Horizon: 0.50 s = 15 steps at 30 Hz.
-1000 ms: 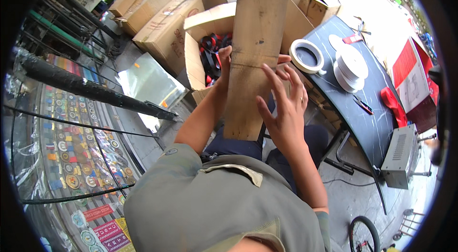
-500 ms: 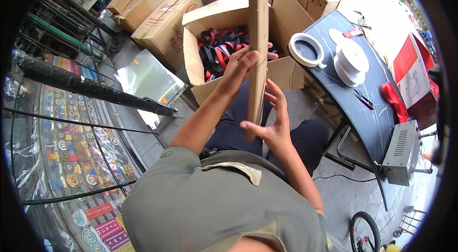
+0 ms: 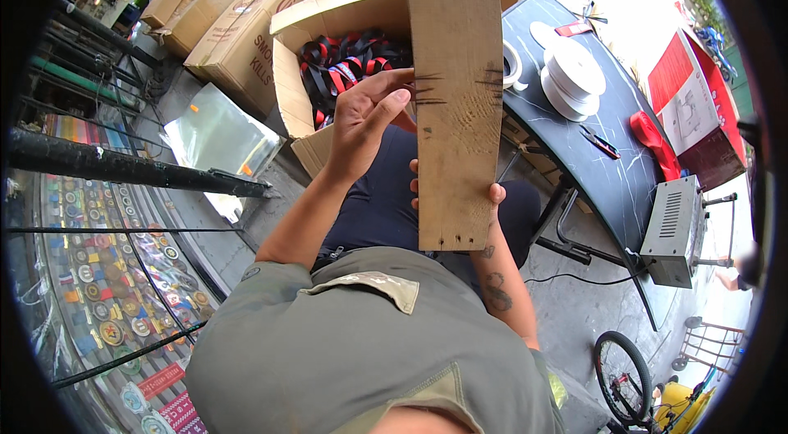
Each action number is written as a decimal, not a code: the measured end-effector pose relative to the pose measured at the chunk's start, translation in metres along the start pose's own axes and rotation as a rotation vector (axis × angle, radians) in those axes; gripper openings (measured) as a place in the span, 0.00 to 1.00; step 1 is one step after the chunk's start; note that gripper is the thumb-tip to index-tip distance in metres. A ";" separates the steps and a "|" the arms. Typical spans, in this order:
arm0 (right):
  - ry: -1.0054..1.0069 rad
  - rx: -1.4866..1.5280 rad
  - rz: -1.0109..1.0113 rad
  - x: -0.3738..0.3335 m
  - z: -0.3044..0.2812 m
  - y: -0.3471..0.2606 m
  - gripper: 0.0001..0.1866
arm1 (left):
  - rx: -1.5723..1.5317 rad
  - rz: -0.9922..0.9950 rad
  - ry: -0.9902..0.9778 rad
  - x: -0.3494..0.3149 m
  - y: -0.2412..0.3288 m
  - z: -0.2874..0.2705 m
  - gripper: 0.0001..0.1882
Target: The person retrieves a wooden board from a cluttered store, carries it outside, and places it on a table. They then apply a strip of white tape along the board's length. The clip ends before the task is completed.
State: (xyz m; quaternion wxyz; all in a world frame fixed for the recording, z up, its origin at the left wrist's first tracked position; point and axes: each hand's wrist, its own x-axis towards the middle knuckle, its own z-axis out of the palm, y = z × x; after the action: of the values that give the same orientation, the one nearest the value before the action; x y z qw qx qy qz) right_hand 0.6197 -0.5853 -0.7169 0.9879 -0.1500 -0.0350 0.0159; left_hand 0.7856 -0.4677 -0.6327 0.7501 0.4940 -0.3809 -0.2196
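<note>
A long wooden plank (image 3: 460,138) stands up before me, its broad face toward me and its top beyond the frame. Dark scratch marks cross its middle, and small holes show near the lower end. My right hand (image 3: 496,196) grips that lower part from behind, thumb at the right edge and fingertips curling round the left one; the palm is hidden. Higher up, at the plank's left edge, is my left hand (image 3: 361,118), with fingers stretched and thumb apart. Some of its fingers are partly hidden by the plank.
Behind the plank an open cardboard box (image 3: 291,105) holds black and red straps. On the right, a dark table (image 3: 566,138) carries white spools (image 3: 572,77), snips (image 3: 601,142) and red ribbon (image 3: 654,142). A black pole (image 3: 123,159) juts in from the left.
The plank has turned from its narrow edge to its broad face. My right hand has closed round its lower part, while my left hand has loosened from its grip at the left edge.
</note>
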 end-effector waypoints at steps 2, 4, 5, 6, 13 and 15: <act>-0.026 0.069 -0.009 0.001 -0.003 0.003 0.59 | -0.014 0.000 -0.009 0.001 0.000 0.001 0.19; -0.053 0.120 -0.007 0.001 -0.005 0.004 0.59 | -0.033 0.003 -0.026 0.001 -0.001 0.001 0.19; -0.066 0.138 -0.005 0.001 -0.006 0.004 0.59 | -0.024 -0.004 -0.019 0.001 -0.001 0.001 0.18; -0.098 0.146 0.001 0.001 -0.007 0.004 0.58 | -0.028 -0.007 -0.013 0.000 -0.002 0.001 0.18; -0.119 0.157 0.004 0.001 -0.009 0.007 0.59 | -0.038 0.011 0.005 -0.001 -0.002 0.003 0.16; -0.108 0.144 0.003 0.001 -0.008 0.007 0.59 | -0.038 0.001 0.022 -0.001 -0.001 0.005 0.16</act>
State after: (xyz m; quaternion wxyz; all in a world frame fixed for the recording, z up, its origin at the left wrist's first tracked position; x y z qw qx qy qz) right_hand 0.6215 -0.5808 -0.7269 0.9928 -0.0775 -0.0868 0.0281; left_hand 0.7815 -0.4706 -0.6331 0.7636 0.4820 -0.3686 -0.2209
